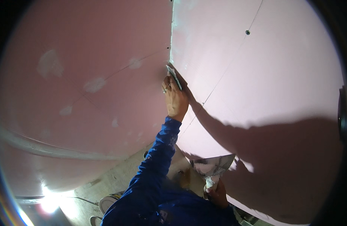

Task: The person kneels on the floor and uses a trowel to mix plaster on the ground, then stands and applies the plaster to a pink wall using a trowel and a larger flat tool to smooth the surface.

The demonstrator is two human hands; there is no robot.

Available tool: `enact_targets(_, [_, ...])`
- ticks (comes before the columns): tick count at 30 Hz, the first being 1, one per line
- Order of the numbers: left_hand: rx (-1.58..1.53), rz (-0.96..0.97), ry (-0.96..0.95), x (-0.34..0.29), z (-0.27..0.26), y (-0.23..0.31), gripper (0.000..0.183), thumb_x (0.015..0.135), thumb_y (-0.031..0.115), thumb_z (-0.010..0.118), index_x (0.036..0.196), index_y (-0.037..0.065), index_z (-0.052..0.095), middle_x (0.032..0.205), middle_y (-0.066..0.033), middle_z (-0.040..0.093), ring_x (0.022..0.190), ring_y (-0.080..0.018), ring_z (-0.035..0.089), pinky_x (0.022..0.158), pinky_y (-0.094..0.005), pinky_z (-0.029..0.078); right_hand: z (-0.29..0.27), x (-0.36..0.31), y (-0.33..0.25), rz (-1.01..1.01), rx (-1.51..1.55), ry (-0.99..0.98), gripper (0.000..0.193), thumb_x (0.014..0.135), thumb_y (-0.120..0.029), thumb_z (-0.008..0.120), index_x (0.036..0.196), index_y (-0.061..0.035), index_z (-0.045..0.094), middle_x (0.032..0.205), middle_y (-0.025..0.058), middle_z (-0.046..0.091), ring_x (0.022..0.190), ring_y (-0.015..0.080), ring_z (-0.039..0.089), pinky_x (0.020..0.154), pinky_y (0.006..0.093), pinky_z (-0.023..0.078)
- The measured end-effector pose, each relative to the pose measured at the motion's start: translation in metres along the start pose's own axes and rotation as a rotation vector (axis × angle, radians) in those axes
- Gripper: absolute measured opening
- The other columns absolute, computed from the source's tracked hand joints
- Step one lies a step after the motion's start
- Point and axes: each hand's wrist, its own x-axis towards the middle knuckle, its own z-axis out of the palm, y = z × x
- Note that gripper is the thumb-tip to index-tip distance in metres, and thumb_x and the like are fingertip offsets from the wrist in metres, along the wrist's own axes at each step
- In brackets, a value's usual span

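Observation:
My left hand [176, 101] reaches up along the inside corner, closed around a small putty knife [175, 76] whose blade carries white compound. The tip of that blade sits at the corner seam [171, 54], where a white line of compound runs upward. Low on the right, my right hand [217, 194] grips the handle of a wide taping knife [223, 162]. White joint compound [204, 168] is smeared over its broad metal blade. The handle itself is mostly hidden by my fingers and a lump of compound.
Pink drywall [105, 37] stands on the left, with pale compound patches [94, 85] and a taped band [49, 147]. Brighter drywall [286, 67] on the right bears my arm's shadow. Below are a glaring work lamp [49, 201], a cable [85, 200] and a bucket [107, 204] on the floor.

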Motion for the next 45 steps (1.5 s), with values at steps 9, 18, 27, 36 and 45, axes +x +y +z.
enact_targets(9, [0.069, 0.142, -0.088, -0.003, 0.009, -0.033, 0.065, 0.085, 0.0, 0.052, 0.144, -0.012, 0.029, 0.137, -0.0318, 0.037, 0.125, -0.0467, 0.039, 0.106, -0.0506, 0.037, -0.007, -0.011, 0.023, 0.103, 0.113, 0.066, 0.039, 0.089, -0.026, 0.069, 0.116, -0.003, 0.052, 0.083, 0.0058, 0.06, 0.068, 0.0134, 0.06, 0.06, 0.029, 0.05])
enact_targets(18, [-0.227, 0.009, -0.176, -0.049, -0.043, 0.0, 0.073, 0.081, -0.008, 0.045, 0.151, -0.004, 0.023, 0.137, -0.0284, 0.038, 0.124, -0.0484, 0.041, 0.108, -0.0528, 0.036, -0.002, -0.004, 0.002, -0.113, -0.148, 0.055, 0.04, 0.09, -0.027, 0.065, 0.117, -0.0015, 0.052, 0.087, 0.0081, 0.062, 0.07, 0.0154, 0.06, 0.062, 0.032, 0.049])
enact_targets(27, [-0.151, 0.07, -0.066, 0.003, -0.018, 0.006, 0.068, 0.08, -0.004, 0.048, 0.147, -0.004, 0.033, 0.139, -0.027, 0.044, 0.13, -0.0443, 0.041, 0.11, -0.049, 0.035, -0.003, 0.004, 0.009, -0.098, -0.047, -0.002, 0.041, 0.087, -0.028, 0.068, 0.115, -0.0019, 0.053, 0.086, 0.0074, 0.062, 0.067, 0.0135, 0.058, 0.06, 0.0306, 0.048])
enact_targets(36, [0.002, 0.047, 0.015, 0.008, -0.039, 0.018, 0.062, 0.085, -0.001, 0.047, 0.145, -0.008, 0.032, 0.142, -0.0303, 0.04, 0.131, -0.0464, 0.038, 0.111, -0.0509, 0.033, 0.0, -0.003, -0.005, -0.068, -0.007, -0.03, 0.037, 0.089, -0.029, 0.067, 0.11, -0.0025, 0.053, 0.078, 0.005, 0.06, 0.064, 0.0122, 0.057, 0.057, 0.0286, 0.046])
enact_targets(45, [0.089, 0.066, -0.043, 0.034, -0.015, -0.003, 0.06, 0.088, 0.005, 0.049, 0.144, -0.01, 0.031, 0.142, -0.0312, 0.04, 0.128, -0.0488, 0.039, 0.111, -0.0519, 0.032, 0.009, -0.008, -0.008, -0.035, -0.003, 0.09, 0.037, 0.089, -0.027, 0.07, 0.111, -0.0018, 0.054, 0.079, 0.0054, 0.061, 0.064, 0.0131, 0.058, 0.06, 0.0292, 0.048])
